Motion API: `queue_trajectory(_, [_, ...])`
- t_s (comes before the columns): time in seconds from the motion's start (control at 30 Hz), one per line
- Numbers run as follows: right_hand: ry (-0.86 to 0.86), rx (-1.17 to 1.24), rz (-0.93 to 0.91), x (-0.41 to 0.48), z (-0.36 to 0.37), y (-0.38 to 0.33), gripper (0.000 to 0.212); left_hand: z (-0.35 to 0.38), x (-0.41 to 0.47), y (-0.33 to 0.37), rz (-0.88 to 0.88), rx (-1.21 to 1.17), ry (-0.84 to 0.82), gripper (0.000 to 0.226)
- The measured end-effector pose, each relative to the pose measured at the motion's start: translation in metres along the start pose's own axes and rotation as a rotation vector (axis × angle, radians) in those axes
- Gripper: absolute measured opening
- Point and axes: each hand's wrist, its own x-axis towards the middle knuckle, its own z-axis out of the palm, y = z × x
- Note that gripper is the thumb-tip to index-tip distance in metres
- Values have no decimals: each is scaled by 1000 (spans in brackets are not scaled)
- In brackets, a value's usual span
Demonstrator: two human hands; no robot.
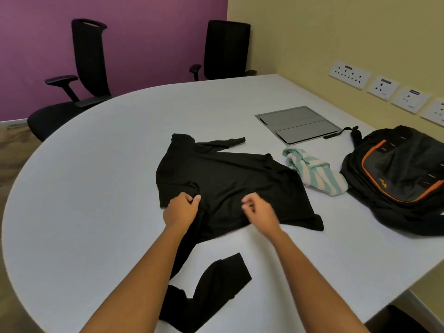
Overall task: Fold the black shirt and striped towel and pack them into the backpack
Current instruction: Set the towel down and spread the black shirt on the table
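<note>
Beside the orange-logoed backpack (396, 169), left hand (182, 210) pinches black shirt (228, 176); right hand (259, 209) curled, grasp unclear.

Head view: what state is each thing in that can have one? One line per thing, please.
black shirt: unfolded, spread on the table, sleeves out.
striped towel: crumpled, unfolded, between shirt and backpack.
backpack: lying flat; open or zipped cannot be told.
table hatch: lid shut.
left hand: grips shirt fabric.
right hand: fingers curled over the shirt; blurred, grip unclear.
</note>
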Motion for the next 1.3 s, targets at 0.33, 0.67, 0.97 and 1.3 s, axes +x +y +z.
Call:
queue_trajectory(0.33, [-360, -940, 139, 18, -78, 122, 67, 44, -9, 2, -222, 93, -34, 42])
queue_trajectory(0.67, [-246, -828, -10, 4, -114, 147, 34, 3, -6, -17, -527, 4, 177, 39])
queue_trajectory(0.97, [-386, -944, 153, -19, -130, 157, 38, -14, -45, -78, -578, 420, -284, 51])
queue_trajectory(1.3, [-313, -808, 418, 23, -135, 117, 32, -24, -13, -39, -354, 769, -244, 44])
